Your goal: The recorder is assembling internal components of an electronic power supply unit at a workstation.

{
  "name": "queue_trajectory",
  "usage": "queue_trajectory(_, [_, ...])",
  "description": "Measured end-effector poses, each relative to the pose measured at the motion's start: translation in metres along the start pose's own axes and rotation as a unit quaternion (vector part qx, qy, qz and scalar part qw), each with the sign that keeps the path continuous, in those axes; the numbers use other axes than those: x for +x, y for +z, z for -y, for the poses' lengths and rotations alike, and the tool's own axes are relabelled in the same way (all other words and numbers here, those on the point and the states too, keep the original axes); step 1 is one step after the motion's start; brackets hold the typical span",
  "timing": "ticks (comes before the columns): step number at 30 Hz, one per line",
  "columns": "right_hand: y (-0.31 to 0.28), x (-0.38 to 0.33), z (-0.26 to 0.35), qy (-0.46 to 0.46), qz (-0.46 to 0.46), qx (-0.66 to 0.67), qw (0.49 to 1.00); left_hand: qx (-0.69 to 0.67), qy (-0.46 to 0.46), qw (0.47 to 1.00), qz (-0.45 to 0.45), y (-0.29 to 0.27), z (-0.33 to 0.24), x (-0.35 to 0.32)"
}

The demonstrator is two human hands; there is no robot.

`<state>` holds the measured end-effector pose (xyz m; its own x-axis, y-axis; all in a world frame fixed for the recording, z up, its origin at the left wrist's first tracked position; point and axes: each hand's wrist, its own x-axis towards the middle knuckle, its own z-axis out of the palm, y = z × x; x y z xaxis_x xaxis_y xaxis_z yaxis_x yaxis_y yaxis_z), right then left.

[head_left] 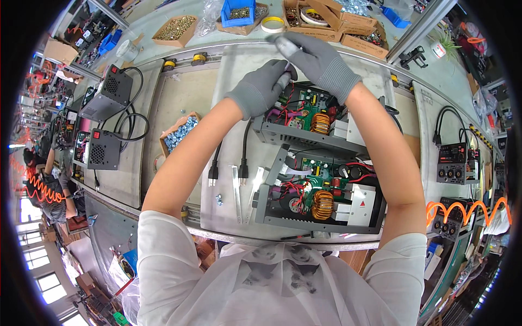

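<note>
My left hand (262, 88), in a grey glove, is closed with its fingertips together above the far edge of an open electronic unit (272, 132). My right hand (321, 61), also gloved, meets it there with fingers bent. Between the fingertips is something small and thin that I cannot make out. Under my hands the unit shows a green circuit board (310, 101), red wires and a copper coil (321, 124). Closer to me lies a second open unit (312, 221) with a copper coil (322, 205) and a white plate (361, 205) bearing a red triangle.
Black power plugs (243, 173) and metal strips (236, 193) lie left of the units. A box of bluish screws (182, 133) sits beyond my left forearm. Finished-looking cased units (104, 149) stand left. Parts boxes (175, 30) line the back; an orange coiled hose (467, 209) hangs right.
</note>
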<state>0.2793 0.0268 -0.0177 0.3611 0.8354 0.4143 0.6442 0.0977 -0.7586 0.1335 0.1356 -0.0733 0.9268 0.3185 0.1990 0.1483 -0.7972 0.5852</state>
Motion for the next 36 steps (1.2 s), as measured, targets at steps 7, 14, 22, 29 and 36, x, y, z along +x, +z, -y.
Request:
queue_trajectory(7, [-0.052, -0.009, -0.002, 0.017, 0.175, -0.284, 0.943, 0.028, 0.027, 0.999, 0.028, -0.006, -0.003, 0.002])
queue_trajectory(14, [-0.038, -0.01, -0.008, 0.068, 0.274, -0.462, 0.841, 0.003, 0.014, 0.999, 0.043, -0.004, 0.001, 0.003])
queue_trajectory(22, [-0.019, -0.001, -0.056, -0.044, 0.345, -0.31, 0.885, -0.127, 0.031, 0.991, 0.021, 0.001, 0.006, 0.0])
queue_trajectory(29, [-0.008, 0.005, -0.064, -0.118, 0.39, -0.264, 0.874, -0.153, 0.018, 0.988, 0.018, 0.001, 0.008, 0.0])
queue_trajectory(36, [-0.007, 0.02, -0.061, -0.128, 0.45, -0.317, 0.825, -0.135, -0.001, 0.99, 0.032, 0.001, 0.005, 0.003])
